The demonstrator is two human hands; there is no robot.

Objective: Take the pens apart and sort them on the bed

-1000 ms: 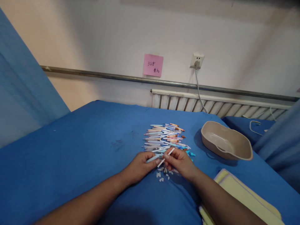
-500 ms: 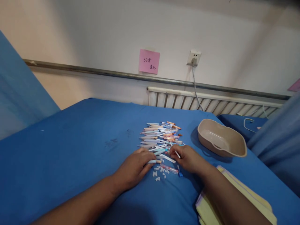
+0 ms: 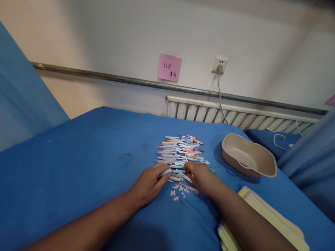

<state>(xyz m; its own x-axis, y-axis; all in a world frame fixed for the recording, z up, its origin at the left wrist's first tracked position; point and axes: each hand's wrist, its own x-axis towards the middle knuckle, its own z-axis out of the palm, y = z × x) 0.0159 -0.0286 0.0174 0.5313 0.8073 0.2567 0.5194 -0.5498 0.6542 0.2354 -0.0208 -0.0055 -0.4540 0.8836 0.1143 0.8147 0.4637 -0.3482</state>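
Note:
A heap of pastel pens and pen parts [image 3: 179, 150] lies on the blue cloth [image 3: 91, 164]. At the heap's near edge, my left hand [image 3: 149, 183] has its fingers closed around a light blue pen barrel [image 3: 167, 172]. My right hand [image 3: 200, 177] rests beside it, knuckles up, fingers curled down onto the pens; what they grip is hidden. Several small white caps [image 3: 178, 192] are scattered just below both hands, with a clear pen [image 3: 190, 188] lying among them.
A beige kidney-shaped basin [image 3: 248, 155] stands to the right of the heap. Folded yellow cloth [image 3: 264, 216] lies at the near right under my right forearm. Behind are a radiator [image 3: 235, 116], a wall socket with cable [image 3: 219, 66] and a pink note [image 3: 169, 67].
The thin white refill held up in my right hand a second ago is gone from view; that hand has dropped flat onto the pens. My left hand still holds a light blue barrel.

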